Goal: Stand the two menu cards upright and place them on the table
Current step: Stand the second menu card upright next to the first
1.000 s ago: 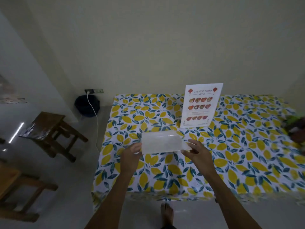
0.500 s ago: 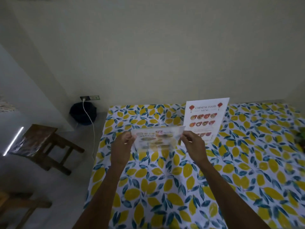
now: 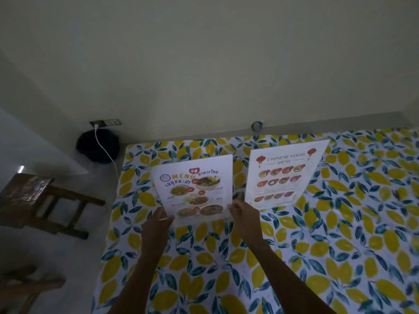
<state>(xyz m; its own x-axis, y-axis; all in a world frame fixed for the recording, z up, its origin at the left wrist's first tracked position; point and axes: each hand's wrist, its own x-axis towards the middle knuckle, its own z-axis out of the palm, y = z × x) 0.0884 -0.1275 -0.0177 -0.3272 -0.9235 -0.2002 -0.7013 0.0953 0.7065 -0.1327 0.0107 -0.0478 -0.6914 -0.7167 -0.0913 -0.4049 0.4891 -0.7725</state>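
Note:
Two menu cards stand on the table (image 3: 317, 257), which has a lemon-and-leaf cloth. The Thai menu card (image 3: 195, 191), white with food photos, is upright with its face towards me. My left hand (image 3: 157, 223) pinches its lower left corner and my right hand (image 3: 244, 215) pinches its lower right corner. Its bottom edge is at the cloth, partly hidden by my fingers. The Chinese food menu card (image 3: 284, 174) stands upright on its own just to the right, apart from both hands.
A wooden stool (image 3: 36, 200) stands on the floor left of the table, with another wooden piece (image 3: 27, 288) at lower left. A dark round object (image 3: 97, 145) with a white cable sits by the wall socket (image 3: 105, 122). The wall runs behind the table.
The Thai menu card has gone from held flat and low to tilted up and standing with its face showing, further back on the table. My view has moved closer.

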